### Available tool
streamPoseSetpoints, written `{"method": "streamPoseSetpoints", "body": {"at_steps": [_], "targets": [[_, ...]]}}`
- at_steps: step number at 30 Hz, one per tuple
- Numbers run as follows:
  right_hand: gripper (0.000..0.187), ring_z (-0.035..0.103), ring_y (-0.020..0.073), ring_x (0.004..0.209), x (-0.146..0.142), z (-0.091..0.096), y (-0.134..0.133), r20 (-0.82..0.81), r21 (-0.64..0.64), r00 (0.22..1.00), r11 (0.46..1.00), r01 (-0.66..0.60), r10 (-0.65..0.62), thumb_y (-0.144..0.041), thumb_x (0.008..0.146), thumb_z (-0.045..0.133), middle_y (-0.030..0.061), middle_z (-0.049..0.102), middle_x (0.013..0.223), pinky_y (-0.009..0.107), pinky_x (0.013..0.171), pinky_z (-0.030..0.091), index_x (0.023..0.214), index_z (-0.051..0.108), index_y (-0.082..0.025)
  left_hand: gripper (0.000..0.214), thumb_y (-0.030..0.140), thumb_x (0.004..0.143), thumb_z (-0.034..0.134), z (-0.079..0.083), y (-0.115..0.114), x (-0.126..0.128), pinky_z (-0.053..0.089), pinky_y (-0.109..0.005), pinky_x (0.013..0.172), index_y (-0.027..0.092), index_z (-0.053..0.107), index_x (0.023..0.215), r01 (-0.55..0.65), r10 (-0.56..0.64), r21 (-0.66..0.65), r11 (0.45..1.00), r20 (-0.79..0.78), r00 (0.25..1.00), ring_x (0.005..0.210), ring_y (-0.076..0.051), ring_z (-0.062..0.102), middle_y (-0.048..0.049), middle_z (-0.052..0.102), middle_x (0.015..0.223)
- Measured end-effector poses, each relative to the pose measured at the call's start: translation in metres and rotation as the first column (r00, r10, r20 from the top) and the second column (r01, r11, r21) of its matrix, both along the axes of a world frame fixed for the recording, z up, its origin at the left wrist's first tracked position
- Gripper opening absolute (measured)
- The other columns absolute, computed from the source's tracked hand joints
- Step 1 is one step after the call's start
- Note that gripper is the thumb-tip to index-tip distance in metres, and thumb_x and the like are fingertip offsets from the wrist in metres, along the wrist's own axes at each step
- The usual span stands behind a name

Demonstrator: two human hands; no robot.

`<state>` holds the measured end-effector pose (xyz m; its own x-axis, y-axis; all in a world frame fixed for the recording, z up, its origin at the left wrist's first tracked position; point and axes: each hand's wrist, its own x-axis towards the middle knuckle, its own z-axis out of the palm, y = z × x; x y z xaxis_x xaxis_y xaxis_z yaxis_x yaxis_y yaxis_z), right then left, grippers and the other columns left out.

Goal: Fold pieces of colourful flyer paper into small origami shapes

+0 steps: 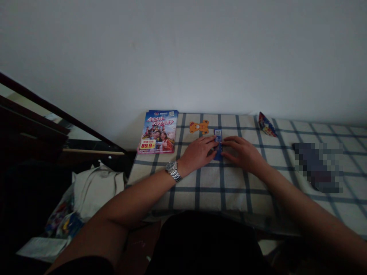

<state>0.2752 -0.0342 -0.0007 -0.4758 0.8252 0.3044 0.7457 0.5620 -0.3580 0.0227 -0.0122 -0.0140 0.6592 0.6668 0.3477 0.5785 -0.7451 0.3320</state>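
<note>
A narrow folded flyer, blue with a QR code at its far end, lies on the checked tablecloth between my hands. My left hand, with a metal watch on its wrist, has its fingertips on the flyer's left edge and partly covers it. From the other side my right hand bends its fingers to the right edge, thumb and fingers closed in on the paper. Beyond my left hand lies a flat orange bear-shaped piece. A stack of printed flyers is at the table's left end.
A folded paper piece stands up near the wall at the right. Further right on the cloth lies a blurred-out dark object. Left of the table are a white bag and a dark wooden frame.
</note>
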Motion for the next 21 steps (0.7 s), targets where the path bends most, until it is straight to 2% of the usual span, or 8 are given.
{"method": "streamPoseSetpoints", "body": {"at_steps": [3, 8, 12, 16, 21], "targets": [[0.029, 0.071, 0.0329, 0.12, -0.003, 0.002, 0.011, -0.006, 0.02, 1.0, 1.0, 0.011, -0.011, -0.037, 0.103, 0.064, 0.0132, 0.074, 0.131, 0.053, 0.107, 0.058, 0.127, 0.075, -0.023, 0.034, 0.031, 0.109, 0.058, -0.001, 0.0, 0.0, 0.05, -0.047, 0.123, 0.018, 0.068, 0.139, 0.002, -0.002, 0.012, 1.0, 0.016, 1.0, 0.14, -0.025, 0.06, -0.0104, 0.062, 0.154], [0.032, 0.066, 0.0333, 0.13, -0.008, -0.006, 0.027, -0.044, 0.072, 0.999, 0.997, 0.0, 0.003, -0.026, 0.106, 0.054, 0.0147, 0.071, 0.14, 0.058, 0.113, 0.053, 0.132, 0.073, -0.023, 0.033, 0.03, 0.108, 0.06, 0.0, 0.0, -0.001, 0.05, -0.048, 0.123, 0.019, 0.069, 0.138, 0.006, -0.006, 0.014, 1.0, 0.01, 1.0, 0.138, -0.026, 0.061, -0.0103, 0.064, 0.151], [0.032, 0.068, 0.0334, 0.128, -0.011, -0.013, 0.03, -0.068, 0.077, 0.997, 0.997, -0.029, 0.035, -0.024, 0.106, 0.053, 0.0167, 0.073, 0.138, 0.058, 0.113, 0.054, 0.129, 0.075, -0.02, 0.033, 0.03, 0.107, 0.06, 0.001, -0.001, -0.001, 0.05, -0.047, 0.122, 0.018, 0.069, 0.137, 0.001, -0.001, 0.015, 1.0, 0.0, 1.0, 0.137, -0.026, 0.061, -0.0106, 0.063, 0.152], [0.031, 0.068, 0.0327, 0.128, -0.012, -0.014, 0.029, -0.076, 0.074, 0.997, 0.997, -0.013, 0.019, -0.024, 0.106, 0.054, 0.0149, 0.074, 0.138, 0.058, 0.113, 0.053, 0.129, 0.075, -0.022, 0.032, 0.031, 0.108, 0.059, 0.003, -0.002, -0.001, 0.051, -0.047, 0.12, 0.019, 0.069, 0.137, -0.005, 0.005, 0.008, 1.0, -0.008, 1.0, 0.138, -0.026, 0.06, -0.0102, 0.062, 0.153], [0.029, 0.068, 0.0313, 0.129, -0.012, -0.015, 0.027, -0.087, 0.071, 0.996, 0.997, -0.005, 0.011, -0.025, 0.105, 0.056, 0.0135, 0.074, 0.139, 0.055, 0.113, 0.053, 0.128, 0.074, -0.022, 0.034, 0.039, 0.108, 0.061, 0.006, -0.005, 0.0, 0.05, -0.049, 0.12, 0.02, 0.07, 0.134, -0.031, 0.031, 0.023, 0.999, -0.03, 0.999, 0.135, -0.028, 0.061, -0.0089, 0.064, 0.151]]}}
